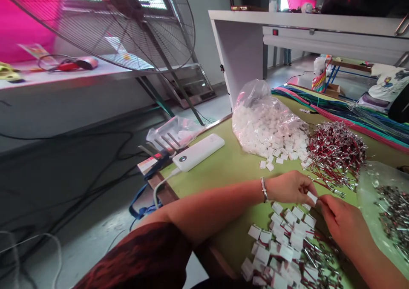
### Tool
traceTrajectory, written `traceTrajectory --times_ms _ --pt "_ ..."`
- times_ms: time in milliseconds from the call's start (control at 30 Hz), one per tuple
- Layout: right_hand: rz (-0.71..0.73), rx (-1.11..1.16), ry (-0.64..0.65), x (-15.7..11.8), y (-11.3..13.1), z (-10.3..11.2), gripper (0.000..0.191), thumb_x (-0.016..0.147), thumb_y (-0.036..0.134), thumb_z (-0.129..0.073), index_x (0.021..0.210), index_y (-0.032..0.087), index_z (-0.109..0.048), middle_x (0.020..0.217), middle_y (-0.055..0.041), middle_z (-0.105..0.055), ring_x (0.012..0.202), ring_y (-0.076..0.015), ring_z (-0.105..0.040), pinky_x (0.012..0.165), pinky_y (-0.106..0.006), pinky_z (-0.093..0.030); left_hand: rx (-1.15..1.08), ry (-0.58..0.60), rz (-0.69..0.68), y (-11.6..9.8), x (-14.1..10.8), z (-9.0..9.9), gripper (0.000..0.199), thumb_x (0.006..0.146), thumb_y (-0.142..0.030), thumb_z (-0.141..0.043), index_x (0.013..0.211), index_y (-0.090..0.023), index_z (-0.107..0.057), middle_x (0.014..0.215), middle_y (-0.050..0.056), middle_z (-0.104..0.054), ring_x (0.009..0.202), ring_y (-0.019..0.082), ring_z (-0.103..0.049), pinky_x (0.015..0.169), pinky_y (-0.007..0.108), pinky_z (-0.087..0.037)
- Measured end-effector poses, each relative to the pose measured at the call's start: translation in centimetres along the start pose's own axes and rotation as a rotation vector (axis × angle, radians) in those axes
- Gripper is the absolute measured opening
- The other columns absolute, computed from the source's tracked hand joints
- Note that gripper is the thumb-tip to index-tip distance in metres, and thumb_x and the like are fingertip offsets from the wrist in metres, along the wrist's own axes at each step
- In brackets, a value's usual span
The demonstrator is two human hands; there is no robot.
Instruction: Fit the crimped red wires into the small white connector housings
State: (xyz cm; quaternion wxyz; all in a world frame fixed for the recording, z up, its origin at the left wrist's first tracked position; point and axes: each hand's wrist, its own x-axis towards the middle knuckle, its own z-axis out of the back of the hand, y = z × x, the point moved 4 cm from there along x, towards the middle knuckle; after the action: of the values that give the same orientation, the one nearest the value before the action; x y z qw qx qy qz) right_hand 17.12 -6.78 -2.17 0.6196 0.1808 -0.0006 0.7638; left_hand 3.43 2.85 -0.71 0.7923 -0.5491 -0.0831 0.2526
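Observation:
My left hand (292,187), with a bracelet at the wrist, pinches a small white plastic connector housing (312,197) between thumb and fingers. Right beside that housing, the fingertips of my right hand (343,217) are pressed together at its end; what they grip is hidden. Below both hands lies a pile of white connector housings (289,250) with short red wires and metal terminals. Just beyond them is a heap of short red wires with shiny metal ends (337,148). A clear plastic bag (254,110) spills loose white housings onto the green tabletop (204,187).
At right, another plastic bag (370,182) holds metal-ended pieces. Bundles of long coloured wires (338,110) lie along the far edge. A white power bank (200,152) with a cable sits at the left edge. A large fan (128,25) stands at upper left.

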Motion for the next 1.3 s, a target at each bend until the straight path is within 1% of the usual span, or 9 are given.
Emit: traceTrajectory --times_ms 67,167,233,300,400,533,833,1167,1300 --pt "-0.086 -0.009 0.067 0.1 0.1 -0.2 0.026 0.092 0.031 -0.042 0.079 0.022 -0.062 0.067 -0.0017 -0.067 0.059 -0.0184 -0.063 0.053 -0.028 -0.038 0.366 -0.101 -0.064 -1.4 -1.0 2.6 0.039 0.069 -0.036 -0.077 0.100 -0.015 -0.066 0.092 0.007 -0.066 0.081 0.018 -0.061 0.069 0.027 -0.047" --pt "-0.122 0.078 0.165 0.4 1.0 -0.1 0.025 0.092 0.029 -0.045 0.076 0.022 -0.063 0.069 -0.0012 -0.067 0.062 -0.0176 -0.062 0.056 -0.028 -0.041 0.789 -0.409 0.277 -1.4 -3.1 7.6 0.050 0.082 -0.056 -0.058 0.101 -0.010 -0.062 0.092 0.016 -0.066 0.085 0.027 -0.061 0.072 0.036 -0.047" --pt "-0.101 0.200 0.221 0.7 1.5 -0.1 0.026 0.091 0.028 -0.046 0.074 0.022 -0.064 0.070 -0.0004 -0.067 0.064 -0.0156 -0.062 0.059 -0.027 -0.043 0.922 -0.331 0.398 -0.8 -3.8 8.9 0.044 0.084 -0.049 -0.057 0.098 -0.008 -0.062 0.089 0.017 -0.066 0.085 0.031 -0.062 0.070 0.037 -0.047" --pt "-0.099 0.268 0.218 1.0 1.4 0.0 0.026 0.091 0.027 -0.047 0.073 0.022 -0.065 0.070 -0.0003 -0.067 0.065 -0.0146 -0.061 0.061 -0.026 -0.044 0.952 -0.210 0.397 0.1 -3.6 8.7 0.037 0.079 -0.038 -0.067 0.100 -0.009 -0.061 0.090 0.016 -0.066 0.087 0.032 -0.062 0.070 0.036 -0.046" --pt "-0.163 0.139 0.078 1.6 -0.4 0.2 0.025 0.091 0.027 -0.045 0.082 0.021 -0.067 0.077 -0.0028 -0.067 0.069 -0.0162 -0.062 0.063 -0.028 -0.044 0.934 -0.128 0.305 0.9 -2.4 7.0 0.030 0.077 -0.025 -0.069 0.100 -0.009 -0.061 0.092 0.015 -0.066 0.089 0.030 -0.063 0.070 0.033 -0.045" --pt "-0.226 -0.183 -0.009 2.1 -2.6 -0.3 0.022 0.091 0.030 -0.047 0.101 0.022 -0.065 0.091 -0.0051 -0.066 0.066 -0.0172 -0.060 0.056 -0.029 -0.037 0.874 -0.191 0.176 1.2 -0.7 5.3 0.022 0.082 -0.027 -0.063 0.098 -0.012 -0.062 0.089 0.012 -0.067 0.085 0.026 -0.063 0.069 0.031 -0.044" --pt "-0.194 -0.367 0.028 2.3 -1.8 -0.6 0.015 0.092 0.024 -0.048 0.084 0.020 -0.060 0.088 -0.0045 -0.063 0.065 -0.0164 -0.058 0.052 -0.028 -0.029 0.847 -0.234 0.024 1.7 0.0 5.0 0.031 0.085 -0.033 -0.060 0.114 -0.022 -0.063 0.101 0.007 -0.063 0.090 0.022 -0.059 0.072 0.029 -0.043" --pt "-0.213 -0.036 -0.075 1.4 -1.6 0.3 0.015 0.087 0.025 -0.043 0.079 0.022 -0.055 0.067 -0.0022 -0.063 0.058 -0.0188 -0.057 0.053 -0.029 -0.035 0.850 -0.226 -0.184 2.0 1.8 3.9 0.017 0.090 -0.021 -0.052 0.086 -0.015 -0.068 0.093 0.007 -0.062 0.091 0.019 -0.056 0.081 0.030 -0.043" --pt "-0.283 0.180 -0.076 1.4 -2.2 -0.1 0.017 0.085 0.027 -0.046 0.088 0.021 -0.061 0.074 -0.0033 -0.069 0.064 -0.0191 -0.062 0.059 -0.030 -0.044 0.793 -0.181 -0.205 1.8 1.9 3.5 0.017 0.089 -0.020 -0.054 0.100 -0.016 -0.066 0.092 0.006 -0.063 0.089 0.018 -0.057 0.079 0.030 -0.044"
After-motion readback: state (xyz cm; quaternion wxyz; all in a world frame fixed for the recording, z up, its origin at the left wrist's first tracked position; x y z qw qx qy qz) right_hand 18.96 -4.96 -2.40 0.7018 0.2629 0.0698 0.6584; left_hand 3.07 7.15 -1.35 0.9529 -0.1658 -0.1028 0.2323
